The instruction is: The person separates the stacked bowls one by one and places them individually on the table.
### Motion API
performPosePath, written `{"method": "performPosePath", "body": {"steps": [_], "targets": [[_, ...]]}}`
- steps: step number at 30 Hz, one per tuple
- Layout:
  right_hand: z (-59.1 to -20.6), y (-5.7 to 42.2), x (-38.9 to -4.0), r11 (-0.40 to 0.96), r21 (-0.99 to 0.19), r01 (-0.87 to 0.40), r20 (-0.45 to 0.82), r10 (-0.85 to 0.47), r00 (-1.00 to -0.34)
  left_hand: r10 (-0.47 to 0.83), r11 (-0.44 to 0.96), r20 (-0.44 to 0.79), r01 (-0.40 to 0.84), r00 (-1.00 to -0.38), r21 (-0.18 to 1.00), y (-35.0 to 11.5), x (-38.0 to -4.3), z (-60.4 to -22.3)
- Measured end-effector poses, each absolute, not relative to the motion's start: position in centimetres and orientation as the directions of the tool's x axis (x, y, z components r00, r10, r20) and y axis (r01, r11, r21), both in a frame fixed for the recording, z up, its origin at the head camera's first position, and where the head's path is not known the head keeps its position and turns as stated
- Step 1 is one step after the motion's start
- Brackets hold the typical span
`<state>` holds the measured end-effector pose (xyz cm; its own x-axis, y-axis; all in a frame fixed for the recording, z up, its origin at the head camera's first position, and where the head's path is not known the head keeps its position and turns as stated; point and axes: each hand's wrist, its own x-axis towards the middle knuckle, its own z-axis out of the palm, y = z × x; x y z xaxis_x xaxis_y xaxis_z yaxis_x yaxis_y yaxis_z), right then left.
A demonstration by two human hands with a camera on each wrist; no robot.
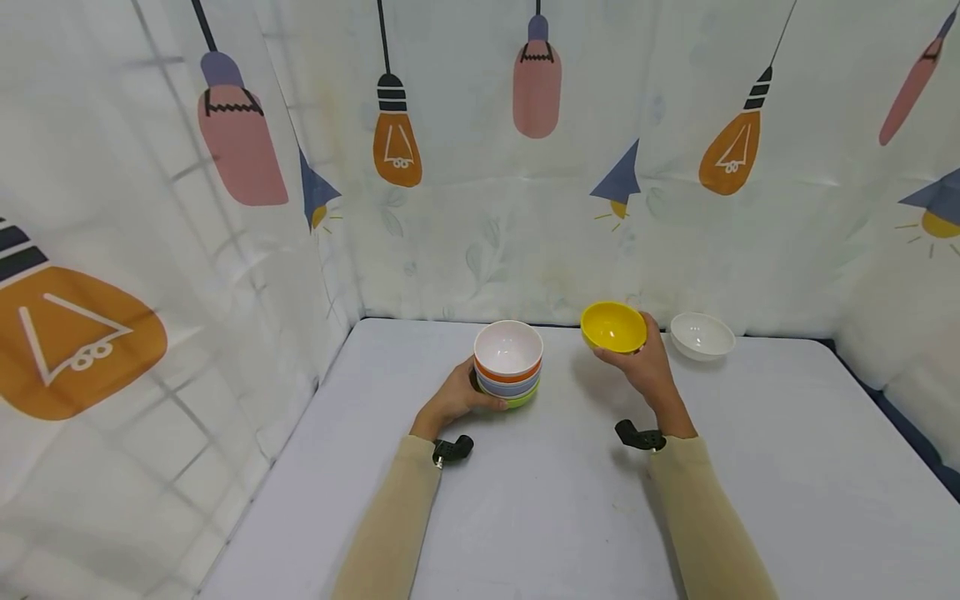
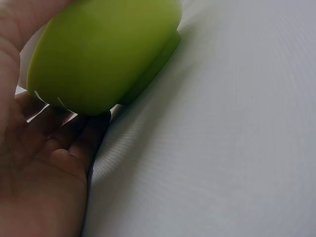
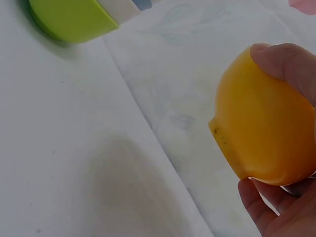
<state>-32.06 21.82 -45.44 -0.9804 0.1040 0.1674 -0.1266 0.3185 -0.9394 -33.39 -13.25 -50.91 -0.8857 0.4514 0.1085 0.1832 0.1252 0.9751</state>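
My left hand (image 1: pixel 457 394) grips a stack of nested bowls low on its side, the thumb across the front. At the bottom of the stack is a green bowl (image 2: pixel 103 54); above it show a blue-grey bowl (image 1: pixel 510 387), an orange rim (image 1: pixel 508 375) and a pinkish-white bowl (image 1: pixel 508 348) on top. To the right, my right hand (image 1: pixel 641 362) holds a yellow bowl (image 1: pixel 613 327) by its side, thumb and fingers around it. The right wrist view shows this yellow bowl (image 3: pixel 266 118) raised over the table, its shadow falling below.
A white bowl (image 1: pixel 702 337) stands near the back edge, just right of my right hand. The white table (image 1: pixel 555 500) ends at a patterned curtain (image 1: pixel 465 233) behind and at the left.
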Motion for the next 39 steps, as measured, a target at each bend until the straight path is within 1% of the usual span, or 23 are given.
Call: {"method": "performPosePath", "body": {"steps": [14, 27, 33, 39], "targets": [[-47.7, 24.0, -32.6, 0.388, -0.921, 0.034, 0.019, 0.131, -0.991, 0.448, 0.122, 0.104, 0.176, -0.888, 0.977, -13.1, -33.5, -51.2], [-49.4, 26.0, -33.0, 0.392, -0.915, 0.097, -0.054, 0.119, -0.991, 0.434, 0.149, 0.1, 0.181, -0.895, 0.972, -13.2, -33.3, -51.1], [-49.6, 26.5, -33.0, 0.393, -0.913, 0.109, -0.088, 0.069, -0.994, 0.433, 0.162, 0.098, 0.185, -0.896, 0.969, -13.3, -33.3, -51.0], [-49.9, 26.7, -33.0, 0.373, -0.92, 0.123, -0.114, 0.047, -0.992, 0.435, 0.152, 0.102, 0.184, -0.895, 0.971, -13.2, -33.2, -51.0]]}}
